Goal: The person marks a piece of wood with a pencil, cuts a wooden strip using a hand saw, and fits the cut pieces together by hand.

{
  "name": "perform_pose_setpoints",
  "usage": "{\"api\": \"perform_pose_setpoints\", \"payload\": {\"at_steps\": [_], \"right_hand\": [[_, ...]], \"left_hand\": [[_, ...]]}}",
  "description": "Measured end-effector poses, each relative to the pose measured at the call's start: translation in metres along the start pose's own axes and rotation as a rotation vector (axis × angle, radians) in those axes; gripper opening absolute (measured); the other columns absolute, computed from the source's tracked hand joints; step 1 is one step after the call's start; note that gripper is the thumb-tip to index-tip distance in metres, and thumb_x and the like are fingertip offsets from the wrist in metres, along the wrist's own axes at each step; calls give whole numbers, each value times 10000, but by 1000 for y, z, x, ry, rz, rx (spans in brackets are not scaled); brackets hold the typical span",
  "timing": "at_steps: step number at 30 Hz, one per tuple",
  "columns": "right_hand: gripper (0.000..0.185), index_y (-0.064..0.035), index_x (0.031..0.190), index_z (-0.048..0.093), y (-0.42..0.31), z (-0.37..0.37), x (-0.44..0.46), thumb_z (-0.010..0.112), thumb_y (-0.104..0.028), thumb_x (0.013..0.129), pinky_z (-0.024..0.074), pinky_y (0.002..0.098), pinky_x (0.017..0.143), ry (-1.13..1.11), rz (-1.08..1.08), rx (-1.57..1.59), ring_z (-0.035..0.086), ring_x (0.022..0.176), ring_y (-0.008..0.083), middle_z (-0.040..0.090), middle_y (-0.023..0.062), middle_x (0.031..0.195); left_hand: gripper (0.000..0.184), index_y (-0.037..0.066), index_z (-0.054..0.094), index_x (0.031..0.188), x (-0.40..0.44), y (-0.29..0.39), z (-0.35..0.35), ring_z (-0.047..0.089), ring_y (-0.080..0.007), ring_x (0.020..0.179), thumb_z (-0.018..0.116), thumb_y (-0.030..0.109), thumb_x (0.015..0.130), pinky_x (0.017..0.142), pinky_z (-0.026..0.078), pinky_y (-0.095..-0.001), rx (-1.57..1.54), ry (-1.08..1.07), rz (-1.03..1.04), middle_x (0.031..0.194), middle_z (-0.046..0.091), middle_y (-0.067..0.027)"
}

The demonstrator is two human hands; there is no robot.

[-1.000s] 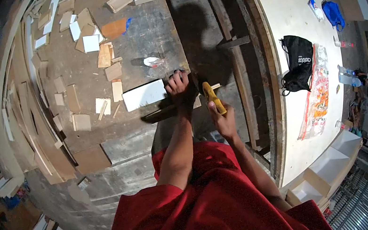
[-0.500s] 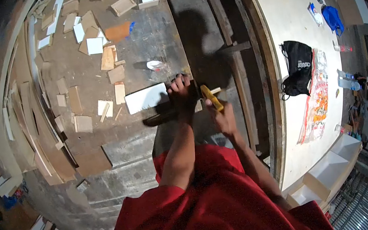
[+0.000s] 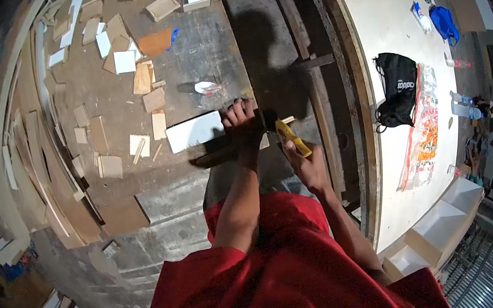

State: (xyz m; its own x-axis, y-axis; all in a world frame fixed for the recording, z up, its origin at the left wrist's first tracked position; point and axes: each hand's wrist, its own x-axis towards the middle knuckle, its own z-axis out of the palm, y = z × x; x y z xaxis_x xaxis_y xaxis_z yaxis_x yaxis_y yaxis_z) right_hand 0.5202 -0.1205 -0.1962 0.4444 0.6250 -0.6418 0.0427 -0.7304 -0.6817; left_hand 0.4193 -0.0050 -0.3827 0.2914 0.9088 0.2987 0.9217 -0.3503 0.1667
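Yellow-handled tool point(image 3: 295, 140) is sitting slightly closer to the body than half a second ago, right hand point(image 3: 309, 170) coming back with it; left hand point(image 3: 240, 123) is staying about put. Landmark for places: white panel point(image 3: 193, 132).

Grip: right fingers are wrapping closed around the tool's handle, right of the panel. Working end is getting lost in shadow, can't make it out. Left hand is bearing down, fingers bent, just beside the panel's right end; can't tell what it's pinning. Pale strip point(image 3: 287, 120) is poking out right of the panel, just beyond the handle.

Further out: clear packet with red marks point(image 3: 208, 87) is lying beyond the panel, print too small to read. Wood offcuts point(image 3: 110, 165) are lying scattered left of it.

Labels: black drawstring bag point(image 3: 399, 89) is lying well right of the panel, showing "adidas" in white. Printed plastic sack point(image 3: 425, 137) is lying touching the bag, farther right of the panel, carrying red-orange lettering I'm not resolving. Blue bag point(image 3: 444, 25) is resting beyond both, far right of the panel.
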Motion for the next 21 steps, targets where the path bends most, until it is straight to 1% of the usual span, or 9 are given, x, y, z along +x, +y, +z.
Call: {"api": "perform_pose_setpoints", "payload": {"at_steps": [3, 5, 7, 11, 12, 15, 17, 19, 21], "right_hand": [[538, 75, 1040, 685, -11, -8, -3, 671, -461, 1003, 422, 346, 620, -26, 40, 6, 503, 694, 127, 568, 21, 720], [542, 66, 1023, 698, 2, 0, -3, 682, -475, 993, 420, 346, 610, 83, -20, -13, 502, 687, 119, 564, 14, 713], [545, -40, 827, 615, -2, 5, -13, 654, -558, 992, 321, 284, 519, 57, -86, 58, 426, 591, 62, 484, -54, 647], [522, -40, 825, 609, -1, -4, -3, 655, -528, 1001, 326, 284, 517, 18, 12, 23, 435, 591, 62, 489, -56, 647], [509, -41, 819, 595, -2, -9, -10, 653, -511, 1008, 326, 279, 515, -7, -122, 103, 433, 589, 60, 488, -55, 648], [498, -35, 853, 622, -24, -10, -32, 653, -507, 1009, 325, 274, 514, 0, -75, 117, 431, 588, 57, 487, -52, 650], [503, -20, 927, 663, 8, 2, -18, 652, -517, 1005, 336, 280, 518, 39, -85, 114, 435, 585, 64, 493, -50, 654], [508, -16, 954, 674, 10, 9, 1, 656, -521, 1000, 350, 287, 524, -27, -213, 39, 442, 590, 69, 501, -49, 661], [505, -20, 920, 657, 34, 21, 17, 666, -520, 992, 359, 293, 530, 146, -430, -99, 452, 596, 73, 513, -44, 663]], "left_hand": [[254, 161, 675, 1116, -2, 2, -11, 598, -243, 1043, 623, 286, 901, 826, 430, -436, -4, -17, 22, 1196, 645, -33], [264, 157, 673, 1122, 10, 6, -8, 595, -241, 1051, 623, 294, 902, 829, 432, -436, 6, -5, 13, 1193, 643, -35], [284, 147, 668, 1124, 4, 3, -3, 597, -242, 1051, 628, 315, 898, 831, 440, -435, -4, -18, 0, 1196, 641, -42], [307, 128, 668, 1128, 6, 3, -16, 607, -261, 1026, 612, 335, 908, 831, 444, -446, -71, -79, 17, 1204, 645, -59], [311, 123, 666, 1129, 5, 4, -14, 608, -268, 1028, 600, 341, 917, 824, 442, -449, -48, 7, 33, 1211, 650, -63], [308, 118, 663, 1122, 6, 6, -12, 607, -269, 1020, 599, 341, 920, 807, 436, -450, -65, -28, -12, 1212, 654, -63], [309, 116, 658, 1127, -3, 2, -8, 600, -271, 1006, 597, 331, 913, 814, 421, -455, 4, 1, 50, 1210, 646, -67], [322, 113, 652, 1142, 1, 3, 3, 587, -270, 1021, 592, 326, 908, 832, 410, -455, -53, 5, 2, 1223, 631, -71], [329, 112, 648, 1160, 11, 3, 6, 572, -274, 1052, 593, 309, 902, 850, 404, -454, -15, 20, -12, 1239, 615, -75]]}}
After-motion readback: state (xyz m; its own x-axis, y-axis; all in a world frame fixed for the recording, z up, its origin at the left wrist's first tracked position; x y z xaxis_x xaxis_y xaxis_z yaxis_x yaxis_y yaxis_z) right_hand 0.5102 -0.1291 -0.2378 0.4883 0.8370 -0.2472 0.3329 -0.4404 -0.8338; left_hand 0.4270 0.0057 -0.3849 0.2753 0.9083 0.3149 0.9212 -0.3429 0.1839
